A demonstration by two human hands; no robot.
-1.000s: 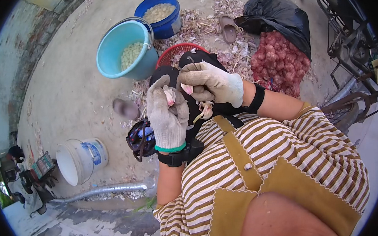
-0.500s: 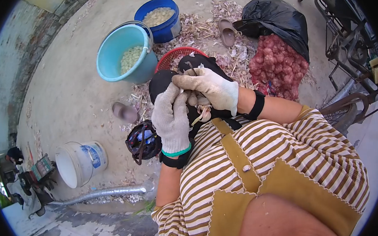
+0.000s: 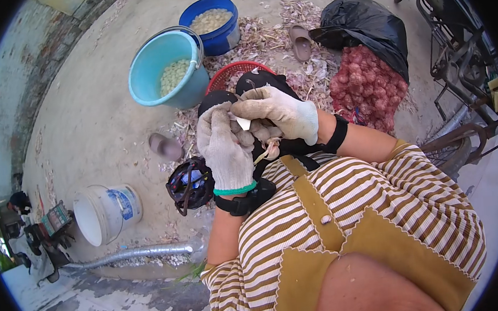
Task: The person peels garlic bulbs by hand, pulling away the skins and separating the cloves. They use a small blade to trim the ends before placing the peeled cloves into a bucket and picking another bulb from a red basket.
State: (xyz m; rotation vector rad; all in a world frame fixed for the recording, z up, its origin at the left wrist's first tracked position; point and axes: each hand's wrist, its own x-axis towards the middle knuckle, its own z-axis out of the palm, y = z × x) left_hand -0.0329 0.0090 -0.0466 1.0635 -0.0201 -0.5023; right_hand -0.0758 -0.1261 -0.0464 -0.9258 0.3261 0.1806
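My gloved left hand (image 3: 224, 151) is closed, its curled fingertips at a white peeled garlic clove (image 3: 243, 123). Against the same clove rests the thumb side of my gloved right hand (image 3: 285, 113). That right hand is closed too, and a thin dark tool (image 3: 251, 83) sticks up from it; its working end is hidden. Below the right fingers hangs part of a garlic bulb (image 3: 272, 150) with a pale stem; which fingers carry it is hidden. A red basket (image 3: 220, 76) is partly covered by my dark-clad knees.
A light-blue bucket (image 3: 140, 82) and a blue bucket (image 3: 234, 36) hold peeled cloves. At right are a red net sack of garlic (image 3: 365, 86) and a black plastic bag (image 3: 364, 26). Skins litter the floor around slippers (image 3: 300, 43). A white bucket (image 3: 92, 218) lies left.
The white clove now shows between my hands, where fingers covered it before. My right fingers have shifted slightly, and my left hand has turned a little.
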